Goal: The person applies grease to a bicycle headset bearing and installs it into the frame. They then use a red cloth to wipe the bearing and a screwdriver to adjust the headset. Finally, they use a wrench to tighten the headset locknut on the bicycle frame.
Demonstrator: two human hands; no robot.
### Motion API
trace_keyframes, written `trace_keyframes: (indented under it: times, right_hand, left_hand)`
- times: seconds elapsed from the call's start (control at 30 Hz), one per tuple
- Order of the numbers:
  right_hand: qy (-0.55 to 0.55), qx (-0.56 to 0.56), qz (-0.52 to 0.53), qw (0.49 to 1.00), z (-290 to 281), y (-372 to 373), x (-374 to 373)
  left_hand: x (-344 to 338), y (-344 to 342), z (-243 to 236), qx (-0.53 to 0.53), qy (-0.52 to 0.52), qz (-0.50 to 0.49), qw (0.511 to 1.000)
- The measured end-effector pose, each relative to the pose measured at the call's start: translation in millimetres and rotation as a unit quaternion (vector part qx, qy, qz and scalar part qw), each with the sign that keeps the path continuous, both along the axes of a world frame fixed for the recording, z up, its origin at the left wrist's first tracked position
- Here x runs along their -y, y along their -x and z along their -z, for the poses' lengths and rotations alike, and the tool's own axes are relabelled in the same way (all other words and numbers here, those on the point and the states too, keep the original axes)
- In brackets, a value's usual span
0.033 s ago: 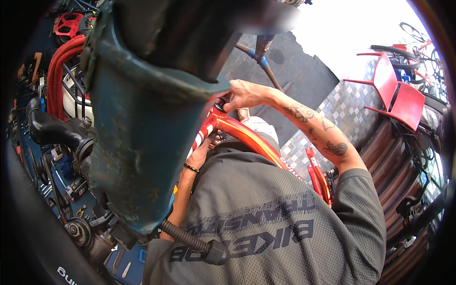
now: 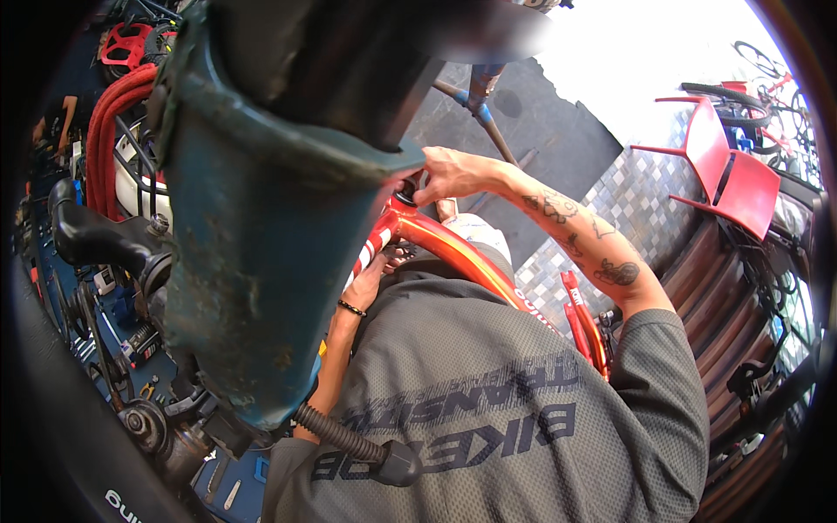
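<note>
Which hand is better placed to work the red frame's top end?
Likely the right hand: its fingertips sit at that end of the red frame, while the left hand grips the tube below.

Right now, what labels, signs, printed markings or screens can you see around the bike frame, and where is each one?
Shirt print: across the grey shirt's back, bottom centre; large dark block letters in two rows.
Frame decal: on the red bike frame, just below the right hand and above the left hand; white stripes.
Tyre lettering: on the black tyre, bottom left; small white letters.
No screens or packages show.
</note>
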State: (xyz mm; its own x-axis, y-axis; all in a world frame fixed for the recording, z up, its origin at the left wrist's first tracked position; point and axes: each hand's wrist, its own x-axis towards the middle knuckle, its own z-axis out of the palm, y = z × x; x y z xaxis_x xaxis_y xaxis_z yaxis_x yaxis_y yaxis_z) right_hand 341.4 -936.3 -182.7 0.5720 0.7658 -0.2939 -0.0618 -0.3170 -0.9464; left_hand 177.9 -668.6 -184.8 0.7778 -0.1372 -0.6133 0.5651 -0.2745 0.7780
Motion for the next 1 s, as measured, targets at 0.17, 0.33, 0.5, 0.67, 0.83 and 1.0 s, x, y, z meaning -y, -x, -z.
trace_keyframes:
  times: [0.17,0.33,0.5,0.67,0.83,1.0]
  right_hand:
    - [-0.009,-0.006,0.016,1.000,-9.8,-3.4,6.6]
    - [0.119,-0.018,-0.026,0.992,-14.4,-12.7,3.6]
    - [0.117,-0.014,-0.032,0.993,-18.9,-16.1,-0.2]
    - [0.040,0.007,-0.014,0.999,-15.1,-9.4,6.4]
    - [-0.021,-0.023,0.038,0.999,-11.9,-7.6,2.4]
    - [0.127,-0.050,-0.007,0.991,-23.7,-14.5,4.5]
  left_hand:
    - [1.3,2.4,7.0,0.016,0.008,-0.028,0.999]
    - [-4.0,4.1,17.0,0.016,0.013,-0.026,0.999]
    - [-6.4,3.6,18.0,0.013,0.017,-0.024,0.999]
    - [-4.1,2.7,13.4,0.004,0.013,-0.019,1.000]
    - [-1.4,2.7,11.6,-0.010,0.009,-0.021,1.000]
    - [0.0,1.3,6.7,-0.009,-0.001,-0.023,1.000]
